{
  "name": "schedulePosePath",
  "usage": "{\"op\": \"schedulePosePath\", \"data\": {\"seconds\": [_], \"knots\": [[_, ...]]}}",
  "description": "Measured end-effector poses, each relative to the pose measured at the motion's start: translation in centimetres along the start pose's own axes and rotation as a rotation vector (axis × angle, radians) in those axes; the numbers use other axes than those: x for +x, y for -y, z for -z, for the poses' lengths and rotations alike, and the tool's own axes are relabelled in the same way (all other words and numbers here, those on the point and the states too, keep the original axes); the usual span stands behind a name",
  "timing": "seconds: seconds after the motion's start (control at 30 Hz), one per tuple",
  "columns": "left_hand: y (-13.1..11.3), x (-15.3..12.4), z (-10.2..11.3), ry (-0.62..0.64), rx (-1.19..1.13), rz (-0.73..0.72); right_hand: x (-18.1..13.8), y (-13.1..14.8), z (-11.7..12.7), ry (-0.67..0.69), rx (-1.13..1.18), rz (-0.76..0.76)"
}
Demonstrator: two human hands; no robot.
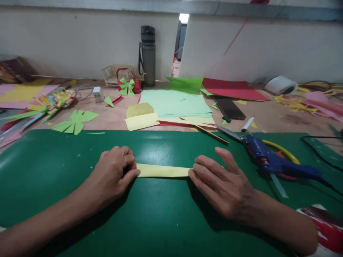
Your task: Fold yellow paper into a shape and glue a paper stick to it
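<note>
Through the head camera I see two bare hands working a narrow, pale yellow strip (pixel 162 171) of paper. It runs side to side between them, over the middle of a green mat (pixel 160 221) on a cluttered worktop (pixel 107 116). I cannot tell whether it lies flat or just clears the mat.

The left hand (pixel 116 171) is curled, thumb and fingers pinching the strip's left end. The right hand (pixel 225 185) is looser: fingers together, tips at the right end, thumb raised away. Its fingers hide that end, so I cannot tell how firm the hold is.

The step looks like straightening or flattening the strip. To do it well, I would have the left hand pin its end, draw the paper just taut, and run the right fingertips outward with light, even pressure, both long edges level. Pulling hard could tear or skew such thin paper.

To the right, a blue glue gun (pixel 278 166) lies across scissors (pixel 233 134), near the right hand; I would steer that forearm clear of both. Beyond the mat are a pale green stack (pixel 174 103) of paper and a dark bottle (pixel 148 66).
</note>
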State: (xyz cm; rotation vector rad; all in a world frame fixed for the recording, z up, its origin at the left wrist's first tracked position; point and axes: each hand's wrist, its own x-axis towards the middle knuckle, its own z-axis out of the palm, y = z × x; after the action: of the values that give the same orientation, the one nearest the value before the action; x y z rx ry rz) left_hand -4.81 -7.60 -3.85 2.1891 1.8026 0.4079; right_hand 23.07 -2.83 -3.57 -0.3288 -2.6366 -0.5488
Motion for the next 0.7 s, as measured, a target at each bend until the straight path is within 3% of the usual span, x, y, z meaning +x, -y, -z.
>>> {"op": "schedulePosePath", "data": {"seconds": [0.3, 0.7], "knots": [[-0.1, -0.1, 0.0, 0.013, -0.018, 0.023, 0.2, 0.1, 0.0, -0.006, 0.062, 0.075], [-0.2, 0.0, 0.2, 0.011, -0.016, 0.018, 1.1, 0.1, 0.5, 0.092, 0.18, 0.119]]}}
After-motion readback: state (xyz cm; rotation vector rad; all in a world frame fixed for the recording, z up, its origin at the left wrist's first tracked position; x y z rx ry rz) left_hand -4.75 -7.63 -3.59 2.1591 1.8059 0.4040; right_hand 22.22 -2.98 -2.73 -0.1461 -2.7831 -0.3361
